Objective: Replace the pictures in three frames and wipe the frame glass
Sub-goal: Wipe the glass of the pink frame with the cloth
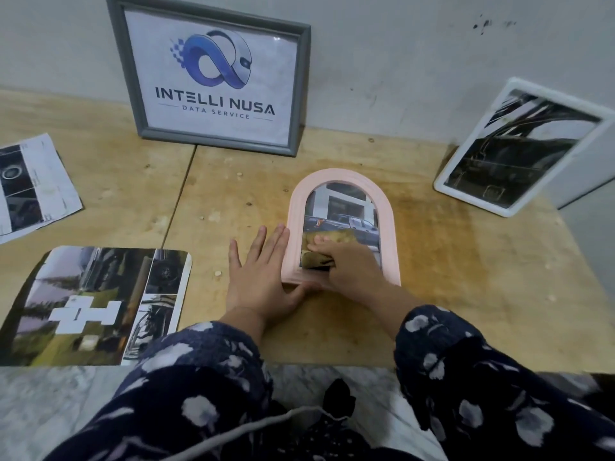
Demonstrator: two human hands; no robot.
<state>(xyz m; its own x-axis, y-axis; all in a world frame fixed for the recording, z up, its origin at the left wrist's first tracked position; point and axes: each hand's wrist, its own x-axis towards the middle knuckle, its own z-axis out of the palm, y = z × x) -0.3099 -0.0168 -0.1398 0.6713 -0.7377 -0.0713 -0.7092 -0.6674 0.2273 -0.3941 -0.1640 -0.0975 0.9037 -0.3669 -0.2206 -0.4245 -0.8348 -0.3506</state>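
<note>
R hand [349, 266] is gripping a cloth [327, 251] and wiping the pink frame [389, 227] lying flat mid-desk [466, 277], L hand [263, 271] w/ flat, released grip bracing its edge; pressing too hard is risking the frame skidding.

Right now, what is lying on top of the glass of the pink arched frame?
On the pink arched frame, a crumpled olive cloth lies on the lower glass, pressed by the right hand. A picture of cars shows above. The glass under cloth and hand is hidden.
</note>
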